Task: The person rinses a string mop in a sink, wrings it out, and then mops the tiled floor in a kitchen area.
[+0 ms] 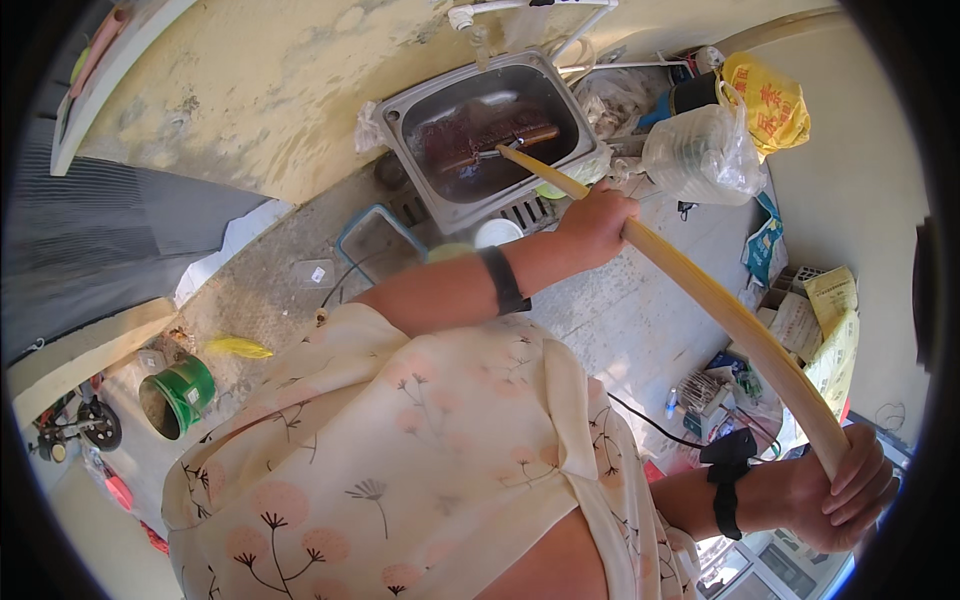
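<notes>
My left hand [596, 225] grips the upper-middle stretch of a long wooden pole [720, 315], and my right hand [847, 491] is closed around its end at the lower right. The pole looks curved through the wide lens. At its far end, a metal fitting joins it to a wooden crossbar with a dark red, fibrous mop head [450, 142]. That head lies inside a stainless steel sink [480, 214], where the bottom looks wet and dark. Both wrists wear black straps.
A white water pipe [495, 6] runs above the sink. To its right stand a clear plastic jug [694, 154] and a yellow bag [765, 105]. A blue-rimmed container [379, 232], a white tub [498, 233] and a green bucket [178, 396] stand on the floor. Boxes [799, 326] line the right wall.
</notes>
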Demonstrator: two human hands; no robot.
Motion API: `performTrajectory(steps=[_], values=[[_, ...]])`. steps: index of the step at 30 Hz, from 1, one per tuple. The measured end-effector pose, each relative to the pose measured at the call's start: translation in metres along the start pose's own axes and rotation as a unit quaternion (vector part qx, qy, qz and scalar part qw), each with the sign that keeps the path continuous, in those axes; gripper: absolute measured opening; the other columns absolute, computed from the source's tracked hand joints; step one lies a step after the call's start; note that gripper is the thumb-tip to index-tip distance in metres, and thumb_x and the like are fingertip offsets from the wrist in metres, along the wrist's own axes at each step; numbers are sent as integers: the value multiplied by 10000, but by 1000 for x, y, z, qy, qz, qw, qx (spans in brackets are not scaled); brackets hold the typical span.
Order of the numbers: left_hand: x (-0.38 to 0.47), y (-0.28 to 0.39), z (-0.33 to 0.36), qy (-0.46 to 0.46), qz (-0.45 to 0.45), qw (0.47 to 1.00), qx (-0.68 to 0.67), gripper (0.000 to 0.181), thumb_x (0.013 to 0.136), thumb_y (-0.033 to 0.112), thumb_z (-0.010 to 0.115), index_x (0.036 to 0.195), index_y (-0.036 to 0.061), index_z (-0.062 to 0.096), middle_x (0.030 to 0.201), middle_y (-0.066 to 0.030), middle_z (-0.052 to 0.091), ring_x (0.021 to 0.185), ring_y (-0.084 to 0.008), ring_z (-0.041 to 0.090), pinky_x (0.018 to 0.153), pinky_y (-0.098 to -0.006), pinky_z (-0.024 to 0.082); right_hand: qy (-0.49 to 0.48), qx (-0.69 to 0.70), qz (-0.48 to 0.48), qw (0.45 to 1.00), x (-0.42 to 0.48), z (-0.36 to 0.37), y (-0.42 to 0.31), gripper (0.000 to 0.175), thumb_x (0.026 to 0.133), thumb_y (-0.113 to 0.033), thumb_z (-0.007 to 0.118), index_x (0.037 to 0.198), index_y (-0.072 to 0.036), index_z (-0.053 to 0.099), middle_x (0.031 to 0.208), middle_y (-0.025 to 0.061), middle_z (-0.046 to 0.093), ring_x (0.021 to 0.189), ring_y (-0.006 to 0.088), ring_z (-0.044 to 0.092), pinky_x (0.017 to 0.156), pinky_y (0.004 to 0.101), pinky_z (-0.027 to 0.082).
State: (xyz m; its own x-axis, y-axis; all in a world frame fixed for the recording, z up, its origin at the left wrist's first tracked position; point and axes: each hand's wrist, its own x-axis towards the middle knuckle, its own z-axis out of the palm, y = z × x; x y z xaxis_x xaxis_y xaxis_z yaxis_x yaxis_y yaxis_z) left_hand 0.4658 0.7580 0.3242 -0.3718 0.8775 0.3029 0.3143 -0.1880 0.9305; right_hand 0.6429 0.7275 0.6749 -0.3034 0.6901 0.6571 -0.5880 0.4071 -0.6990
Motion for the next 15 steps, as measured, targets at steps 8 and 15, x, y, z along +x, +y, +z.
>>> performTrajectory(steps=[8, 15], values=[[-14, -32, -13, -17, -50, 998, -33, 81, 700, 22, 637, 731, 69, 577, 736, -106, 604, 847, -328, 522, 744, -407, 412, -30, -79, 35, 996, -36, 10, 44, 307, 881, -268, 593, 635, -175, 433, 484, -36, 443, 446, 55, 458, 607, 210, 416], [16, -6, -18, 152, 52, 987, -18, 60, 722, 6, 625, 731, 55, 591, 728, -103, 601, 753, -315, 532, 734, -396, 409, -89, 34, -9, 995, -22, 23, 19, 344, 835, -219, 581, 538, -182, 413, 445, -44, 424, 398, 68, 422, 601, 215, 410]])
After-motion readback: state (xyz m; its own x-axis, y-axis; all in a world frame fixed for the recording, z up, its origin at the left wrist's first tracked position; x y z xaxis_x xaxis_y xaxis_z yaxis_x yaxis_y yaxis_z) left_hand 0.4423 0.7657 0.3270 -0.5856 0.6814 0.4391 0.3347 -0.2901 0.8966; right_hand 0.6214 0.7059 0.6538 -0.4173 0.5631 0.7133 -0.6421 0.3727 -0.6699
